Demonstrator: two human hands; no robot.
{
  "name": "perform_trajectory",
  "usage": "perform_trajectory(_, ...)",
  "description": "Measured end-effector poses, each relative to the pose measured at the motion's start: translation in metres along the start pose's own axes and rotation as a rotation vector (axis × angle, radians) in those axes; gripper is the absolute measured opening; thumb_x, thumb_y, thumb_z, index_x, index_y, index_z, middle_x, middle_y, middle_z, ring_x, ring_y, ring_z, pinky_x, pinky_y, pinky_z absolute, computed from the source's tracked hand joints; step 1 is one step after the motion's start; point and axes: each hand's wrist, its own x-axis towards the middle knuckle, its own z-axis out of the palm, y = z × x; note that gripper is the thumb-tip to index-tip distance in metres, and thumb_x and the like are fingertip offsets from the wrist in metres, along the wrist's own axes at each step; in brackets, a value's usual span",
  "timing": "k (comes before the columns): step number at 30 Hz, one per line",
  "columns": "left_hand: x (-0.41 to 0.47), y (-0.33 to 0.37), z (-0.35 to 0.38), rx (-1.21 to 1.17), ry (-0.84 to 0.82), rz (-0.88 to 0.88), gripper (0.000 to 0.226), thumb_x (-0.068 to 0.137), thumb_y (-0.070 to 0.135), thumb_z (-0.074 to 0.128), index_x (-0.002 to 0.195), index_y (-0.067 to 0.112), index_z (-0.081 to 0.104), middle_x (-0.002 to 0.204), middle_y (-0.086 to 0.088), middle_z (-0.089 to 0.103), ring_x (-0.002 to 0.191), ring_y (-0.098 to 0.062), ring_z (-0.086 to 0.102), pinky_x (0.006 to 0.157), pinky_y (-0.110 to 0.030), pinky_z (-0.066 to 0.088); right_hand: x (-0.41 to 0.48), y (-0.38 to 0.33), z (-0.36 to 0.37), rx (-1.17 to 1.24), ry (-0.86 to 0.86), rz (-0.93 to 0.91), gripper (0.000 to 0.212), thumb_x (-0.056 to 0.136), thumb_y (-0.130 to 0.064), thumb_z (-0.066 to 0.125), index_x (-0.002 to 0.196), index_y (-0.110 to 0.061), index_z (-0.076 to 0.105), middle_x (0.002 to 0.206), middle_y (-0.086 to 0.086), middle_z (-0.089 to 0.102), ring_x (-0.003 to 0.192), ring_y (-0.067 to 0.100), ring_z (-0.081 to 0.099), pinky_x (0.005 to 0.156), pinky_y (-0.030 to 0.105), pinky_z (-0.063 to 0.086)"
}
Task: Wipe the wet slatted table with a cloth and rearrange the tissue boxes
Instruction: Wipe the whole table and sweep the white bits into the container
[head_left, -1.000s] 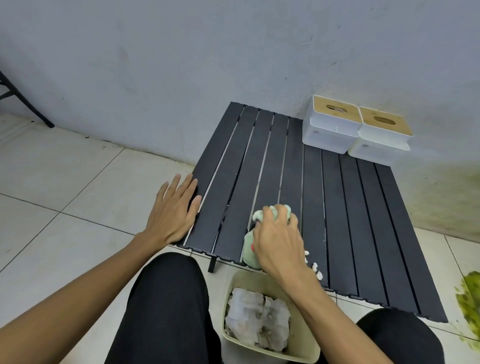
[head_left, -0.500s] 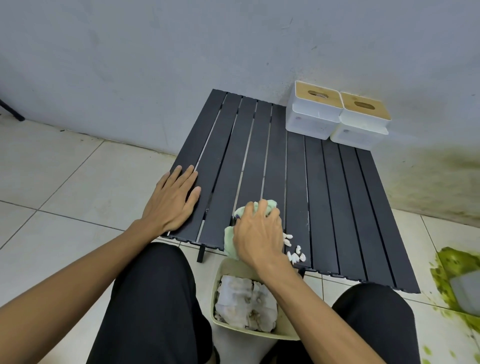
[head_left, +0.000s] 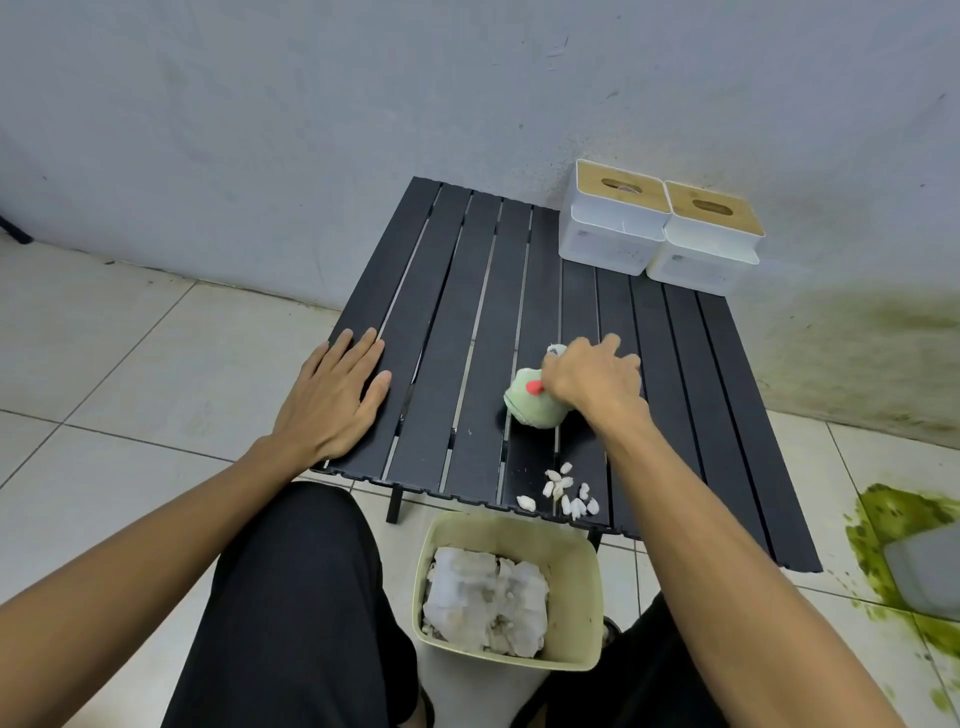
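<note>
Cloth, white scraps near, bin below

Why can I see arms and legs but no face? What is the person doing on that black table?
The camera sits on the person's head and looks down, so you see what they see: their own arms and knees. The left hand lies flat on the low black slatted table, steadying it. The right hand squeezes a bunched pale green cloth against the slats to wipe. Small white crumbs lie near the table's front edge. Just below that edge, on the floor, stands a beige plastic bin with crumpled white tissues inside. Two white tissue boxes with wooden lids sit side by side at the far right corner, by the wall.
</note>
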Motion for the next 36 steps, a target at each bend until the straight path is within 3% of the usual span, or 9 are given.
perform_trajectory(2,0.000,0.000,0.000,0.001,0.003,0.005,0.067,0.096,0.052,0.011,0.152,0.018,0.028,0.160,0.003,0.021,0.149,-0.018,0.011,0.121,-0.036,0.006,0.014,0.009,0.008,-0.069,-0.049,0.028,0.074,0.096,-0.065,0.029,0.145,-0.012,0.043,0.146,0.017,0.036,0.128,0.046,0.036,0.096,0.046,0.033)
perform_trajectory(5,0.001,-0.001,0.001,0.018,0.012,0.009,0.068,0.096,0.052,0.010,0.152,0.017,0.028,0.161,0.003,0.021,0.149,-0.017,0.010,0.121,-0.035,0.005,0.021,0.029,0.020,-0.102,-0.015,-0.216,0.091,0.083,-0.086,0.022,0.157,-0.033,0.021,0.164,0.011,0.016,0.147,0.051,0.010,0.114,0.066,0.006)
perform_trajectory(8,0.002,-0.002,0.003,0.024,0.010,0.017,0.068,0.096,0.053,0.011,0.152,0.017,0.027,0.161,0.002,0.020,0.149,-0.017,0.009,0.121,-0.035,0.004,0.020,0.048,0.032,-0.092,-0.068,-0.518,0.073,0.090,-0.079,0.021,0.155,-0.046,0.018,0.167,-0.001,0.011,0.152,0.040,-0.001,0.120,0.062,0.002)
perform_trajectory(11,0.002,-0.002,0.004,0.035,0.009,0.014,0.068,0.096,0.053,0.011,0.152,0.018,0.027,0.161,0.002,0.020,0.149,-0.017,0.010,0.121,-0.036,0.005,0.009,0.058,0.043,-0.068,-0.058,-0.504,0.065,0.096,-0.071,0.018,0.154,-0.043,0.024,0.166,0.001,0.018,0.152,0.036,0.009,0.122,0.055,0.010)
perform_trajectory(17,0.002,-0.001,0.003,0.024,0.005,0.012,0.069,0.096,0.053,0.012,0.152,0.018,0.027,0.161,0.002,0.019,0.149,-0.018,0.010,0.121,-0.036,0.005,-0.034,0.058,0.053,-0.078,-0.096,-0.367,0.068,0.096,-0.070,0.010,0.157,-0.039,0.016,0.167,0.005,0.011,0.150,0.041,0.013,0.119,0.056,0.018)
perform_trajectory(22,0.002,-0.002,0.003,0.032,-0.002,0.010,0.069,0.095,0.054,0.010,0.153,0.019,0.026,0.161,0.003,0.019,0.149,-0.018,0.010,0.121,-0.036,0.004,-0.042,0.075,0.038,0.019,-0.174,-0.387,0.060,0.100,-0.063,0.016,0.156,-0.042,0.015,0.167,-0.002,0.015,0.151,0.034,0.021,0.115,0.060,0.028)
perform_trajectory(25,0.002,-0.002,0.004,0.029,-0.003,0.008,0.069,0.095,0.054,0.010,0.152,0.018,0.026,0.161,0.003,0.019,0.149,-0.018,0.010,0.121,-0.036,0.005,-0.019,0.088,0.023,0.131,-0.108,-0.531,0.057,0.102,-0.057,0.028,0.155,-0.035,0.029,0.166,-0.005,0.014,0.154,0.033,0.007,0.119,0.060,0.019)
perform_trajectory(28,0.001,-0.002,0.004,0.025,-0.005,0.008,0.069,0.095,0.054,0.011,0.152,0.018,0.027,0.161,0.002,0.019,0.149,-0.018,0.011,0.121,-0.036,0.006,-0.014,0.091,0.028,0.238,-0.283,-0.693,0.051,0.105,-0.042,0.041,0.154,-0.031,0.035,0.165,-0.011,0.015,0.153,0.024,-0.009,0.123,0.056,0.007)
perform_trajectory(36,0.002,-0.002,0.003,-0.004,-0.013,-0.002,0.068,0.095,0.053,0.012,0.152,0.019,0.027,0.161,0.004,0.019,0.149,-0.018,0.010,0.121,-0.037,0.008,-0.037,0.100,0.051,0.358,-0.345,-0.709,0.060,0.098,-0.053,0.043,0.154,-0.034,0.033,0.162,-0.022,0.018,0.153,0.008,-0.006,0.125,0.048,0.012)
